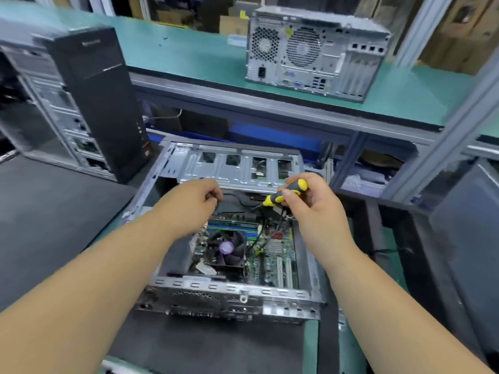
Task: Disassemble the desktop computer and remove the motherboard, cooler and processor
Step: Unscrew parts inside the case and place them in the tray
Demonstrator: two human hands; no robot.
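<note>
Workshop bench with a green mat (189, 52) on the upper shelf and dark foam pads on the lower work surface; cardboard boxes sit blurred at the back.

Right hand (313, 209): thumb and fingers curl round the yellow-and-black handle of a screwdriver (286, 194), its dark shaft angled down and to the left into the far end of the open case. Left hand (193, 202): fingers curl inward at the far end of the case, apparently pinching a black cable (235, 198) that arcs across there (motion blur makes the contact uncertain). Both bare forearms reach in from the near edge.

Open desktop case (229, 292) lies on its side on the foam pad, rear port panel towards the camera, metal drive cage (237, 166) at the far end. Inside, the green motherboard (275, 255) is still seated, with the black cooler fan (226, 249) on it, left of centre, purple sticker on its hub. Processor is not visible. Blue and green memory slots (232, 228) run just beyond the fan.

Black tower (89, 98) stands upright to the left, well apart from the hands. Grey tower (316, 52) stands on the upper shelf, its back panel facing the camera.
</note>
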